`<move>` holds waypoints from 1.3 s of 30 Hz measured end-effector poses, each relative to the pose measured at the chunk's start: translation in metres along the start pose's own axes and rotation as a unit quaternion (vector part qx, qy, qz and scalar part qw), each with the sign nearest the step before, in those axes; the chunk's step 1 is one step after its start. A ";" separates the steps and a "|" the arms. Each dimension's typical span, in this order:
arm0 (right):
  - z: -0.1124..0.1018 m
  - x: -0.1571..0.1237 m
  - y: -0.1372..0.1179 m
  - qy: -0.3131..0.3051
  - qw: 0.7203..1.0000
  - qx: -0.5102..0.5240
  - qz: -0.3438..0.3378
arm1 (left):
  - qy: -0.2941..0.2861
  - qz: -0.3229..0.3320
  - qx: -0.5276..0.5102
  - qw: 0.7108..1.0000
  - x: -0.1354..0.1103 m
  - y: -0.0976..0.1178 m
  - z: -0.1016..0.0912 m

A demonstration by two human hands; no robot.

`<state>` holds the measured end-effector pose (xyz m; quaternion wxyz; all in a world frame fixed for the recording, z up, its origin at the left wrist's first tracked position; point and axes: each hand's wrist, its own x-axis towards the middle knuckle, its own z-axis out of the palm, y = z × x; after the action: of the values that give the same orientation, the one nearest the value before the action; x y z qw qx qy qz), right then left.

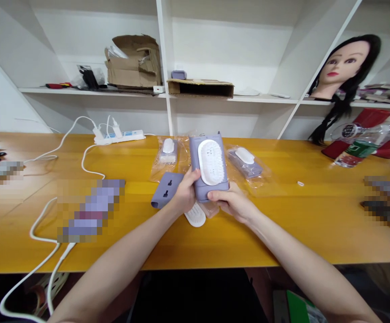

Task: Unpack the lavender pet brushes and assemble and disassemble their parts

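Both hands hold up a purple plastic box (202, 190) over the middle of the table. On its face sits a white oval textured pad (211, 162). My left hand (186, 192) grips the box's lower left side, thumb at the pad's edge. Closed on the lower right corner is my right hand (235, 202), its thumb on the front. Behind my left hand lies a purple panel (168, 190) with two dark cutouts. Below the box, another white oval piece (195, 216) rests on the table. Two similar purple boxes with white ovals, the left one (168, 152) and right one (245, 161), lie on clear plastic bags.
A power strip (124, 136) with white cables stands back left. Nearer lies a blurred-out device (94, 208) with a cable. At right are a plastic bottle (356, 150) and a mannequin head (344, 67). Cardboard boxes, one of them flat (201, 88), sit on the shelf.
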<state>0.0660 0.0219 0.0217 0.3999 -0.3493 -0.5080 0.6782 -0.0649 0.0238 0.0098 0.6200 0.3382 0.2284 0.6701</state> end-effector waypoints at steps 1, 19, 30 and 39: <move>0.000 -0.001 0.000 -0.011 1.000 -0.006 0.008 | -0.011 -0.020 -0.008 1.000 0.000 0.004 0.000; 0.004 -0.011 0.005 -0.102 0.993 -0.011 -0.055 | 0.015 0.051 -0.024 0.998 -0.012 0.017 0.015; -0.006 -0.009 0.001 -0.161 0.983 -0.088 -0.003 | -0.029 -0.023 -0.004 0.999 -0.016 0.013 0.002; 0.001 -0.013 0.002 -0.061 0.997 0.006 0.043 | 0.025 0.061 -0.010 0.998 -0.017 0.006 0.009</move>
<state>0.0702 0.0092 0.0209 0.3404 -0.3266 -0.5118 0.7180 -0.0618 0.0057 0.0172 0.5751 0.3289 0.2159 0.7173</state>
